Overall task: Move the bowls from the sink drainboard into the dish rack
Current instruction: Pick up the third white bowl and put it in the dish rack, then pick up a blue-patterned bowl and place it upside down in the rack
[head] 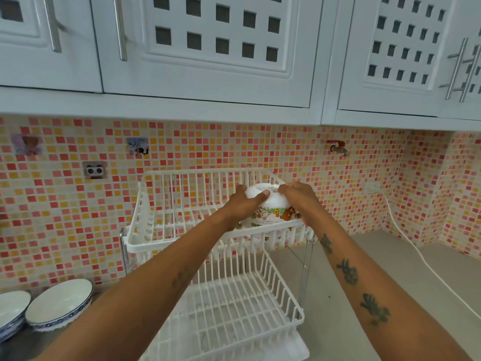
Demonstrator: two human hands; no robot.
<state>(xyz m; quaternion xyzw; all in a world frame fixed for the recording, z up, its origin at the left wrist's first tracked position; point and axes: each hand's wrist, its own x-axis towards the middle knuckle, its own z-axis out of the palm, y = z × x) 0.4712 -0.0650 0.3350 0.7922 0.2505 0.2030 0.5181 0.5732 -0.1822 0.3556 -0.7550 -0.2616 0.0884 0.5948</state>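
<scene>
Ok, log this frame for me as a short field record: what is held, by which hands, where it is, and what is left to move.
held item: cartoon-print bowl, upside down
hands: left hand and right hand, both gripping the bowl
location: upper tier of dish rack, right side
lower tier: no dishes seen
left to move: blue-rimmed bowls at lower left, one leaning
other: white cable across counter at right
</scene>
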